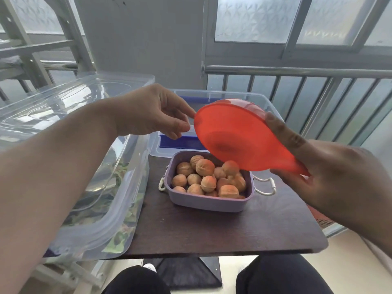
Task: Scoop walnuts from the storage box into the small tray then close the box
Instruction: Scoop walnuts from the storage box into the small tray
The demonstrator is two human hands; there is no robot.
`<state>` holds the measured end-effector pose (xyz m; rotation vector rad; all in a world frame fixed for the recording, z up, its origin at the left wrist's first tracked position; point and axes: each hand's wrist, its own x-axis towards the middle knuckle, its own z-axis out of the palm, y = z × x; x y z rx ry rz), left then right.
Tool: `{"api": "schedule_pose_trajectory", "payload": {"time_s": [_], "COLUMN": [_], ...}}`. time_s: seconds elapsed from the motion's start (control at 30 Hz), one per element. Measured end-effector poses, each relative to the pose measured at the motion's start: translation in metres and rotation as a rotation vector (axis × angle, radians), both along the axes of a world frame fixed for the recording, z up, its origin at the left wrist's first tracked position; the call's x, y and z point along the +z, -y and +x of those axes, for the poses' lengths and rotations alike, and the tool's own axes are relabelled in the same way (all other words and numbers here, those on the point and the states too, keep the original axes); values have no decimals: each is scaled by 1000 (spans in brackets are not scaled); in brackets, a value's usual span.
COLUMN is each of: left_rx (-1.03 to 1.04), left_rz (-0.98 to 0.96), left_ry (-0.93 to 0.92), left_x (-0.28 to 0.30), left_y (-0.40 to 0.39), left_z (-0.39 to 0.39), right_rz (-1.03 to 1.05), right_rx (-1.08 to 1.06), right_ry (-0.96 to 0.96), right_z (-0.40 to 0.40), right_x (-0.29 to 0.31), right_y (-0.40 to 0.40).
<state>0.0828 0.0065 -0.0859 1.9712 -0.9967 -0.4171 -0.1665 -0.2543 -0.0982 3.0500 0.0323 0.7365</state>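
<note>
— Walnuts (204, 178) are filling the purple tray (206, 202) on the desk (212, 230)?
— Yes. Right hand (331, 175) is gripping the tilted red scoop (237, 136) above them; left hand (154, 111) is hovering loosely spread, fingertip touching its rim.

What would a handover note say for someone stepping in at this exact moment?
Right hand: holds the red translucent plastic scoop, tilted above the small lilac plastic tray.
Left hand: open, fingertips near the scoop's rim, gripping nothing.
Tray: on the dark wooden table, well filled with whole brown walnuts.
Clear plastic storage box with blue latches: behind the tray, open; its clear lid appears to be the one raised at left.
Done: walnuts scooped in.
Left: set the scoop aside, close the box.
</note>
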Motion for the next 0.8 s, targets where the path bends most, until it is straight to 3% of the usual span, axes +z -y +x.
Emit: {"api": "schedule_pose_trajectory", "payload": {"time_s": [0.17,0.33,0.5,0.7,0.8], "left_rx": [16,19,44,108,136], "left_rz": [13,64,60,132,181], "left_ry": [21,67,89,186,229], "left_x": [1,1,2,3,4], "left_y": [0,-1,-2,-3,-2], "left_z": [-1,0,-1,-5,-5], "right_rz": [66,68,81,298,394], "right_rx": [-68,-72,-42,-46,-63], "right_ry": [33,-91,-36,99,77], "right_z": [-11,-12,-6,11,31], "right_x": [9,10,1,-6,-1], "right_y": [-5,-6,0,13,20]}}
